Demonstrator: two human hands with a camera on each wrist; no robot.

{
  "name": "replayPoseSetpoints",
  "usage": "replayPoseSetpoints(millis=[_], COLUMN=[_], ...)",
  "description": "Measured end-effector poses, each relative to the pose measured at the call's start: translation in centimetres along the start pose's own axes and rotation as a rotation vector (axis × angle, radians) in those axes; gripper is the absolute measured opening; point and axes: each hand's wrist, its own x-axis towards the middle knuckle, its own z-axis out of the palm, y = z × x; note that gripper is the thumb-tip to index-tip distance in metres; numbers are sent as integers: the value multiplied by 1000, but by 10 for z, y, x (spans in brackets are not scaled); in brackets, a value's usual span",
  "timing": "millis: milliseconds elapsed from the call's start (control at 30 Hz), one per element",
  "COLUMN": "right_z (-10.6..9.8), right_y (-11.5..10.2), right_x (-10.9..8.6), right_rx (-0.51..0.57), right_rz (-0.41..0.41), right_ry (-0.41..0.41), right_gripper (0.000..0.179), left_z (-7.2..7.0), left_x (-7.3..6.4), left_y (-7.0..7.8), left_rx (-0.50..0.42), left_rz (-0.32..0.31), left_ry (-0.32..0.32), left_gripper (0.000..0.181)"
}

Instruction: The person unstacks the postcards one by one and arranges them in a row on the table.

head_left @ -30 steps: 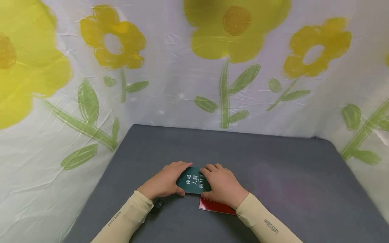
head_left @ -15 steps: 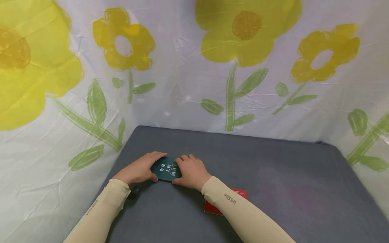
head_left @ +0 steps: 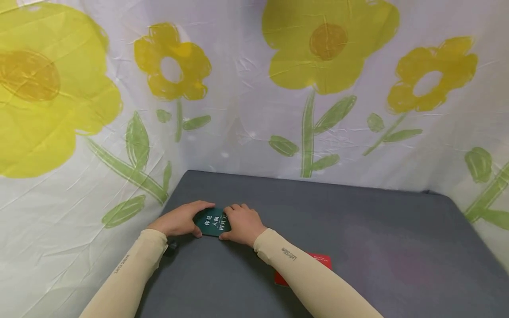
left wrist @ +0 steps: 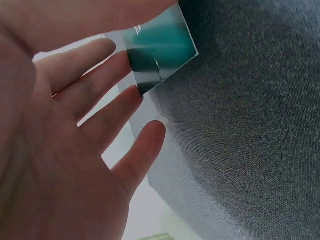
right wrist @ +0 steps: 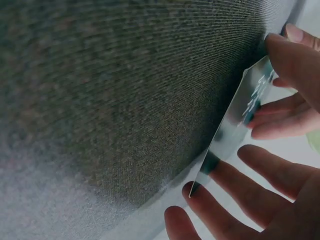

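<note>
A thin teal book (head_left: pixel 214 222) with white Chinese characters lies cover up, low over the grey surface, between both hands. My left hand (head_left: pixel 180 219) grips its left end, with the thumb at the near edge and fingertips at the far edge. On the opposite end, my right hand (head_left: pixel 243 224) holds it the same way, covering part of the cover. In the left wrist view, fingertips meet the edge of the glossy book (left wrist: pixel 167 47), while the little finger stands apart from it. The right wrist view shows the book (right wrist: pixel 232 115) edge-on, fingertips along its side.
A red book (head_left: pixel 323 259) lies on the grey table (head_left: pixel 377 238), partly hidden under the right forearm. A small black object (head_left: pixel 171 248) shows at the left wrist. Behind and beside the table hangs a white curtain (head_left: pixel 238 101) printed with yellow flowers.
Both hands have carried the teal book left, off the red book, which shows beneath the right forearm instead of the right hand. Over the last half second the hands moved little; the head view shifted slightly.
</note>
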Motion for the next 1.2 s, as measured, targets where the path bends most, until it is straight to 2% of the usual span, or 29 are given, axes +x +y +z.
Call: replayPoseSetpoints(millis=[400,533,600,700,800,900,1067,1200], right_z=[2,-1,-3,-12,-26,-39,-49,-48], right_y=[-3,0,5,17,40,61,89,107], right_x=[0,0,-3,-14,-40,-70,-119,-157], right_rx=[-18,6,39,105,170,210,225,249], right_rz=[18,-5,-20,-30,-3,37,88,132], right_ry=[-30,-43,-42,-36,-35,-37,-43,-42], right_gripper=[78,88,94,100,99,97,97,102], left_z=[1,1,2,10,29,49,80,103], left_x=[2,1,-1,-4,-1,4,13,19], left_y=[4,8,10,16,39,74,135,168], left_rx=[-4,10,24,80,123,120,45,19], left_rz=[-45,-50,-48,-27,15,75,186,231], left_ry=[-36,-44,-31,33,100,108,4,-80], left_gripper=[102,102,104,107,108,105,109,122])
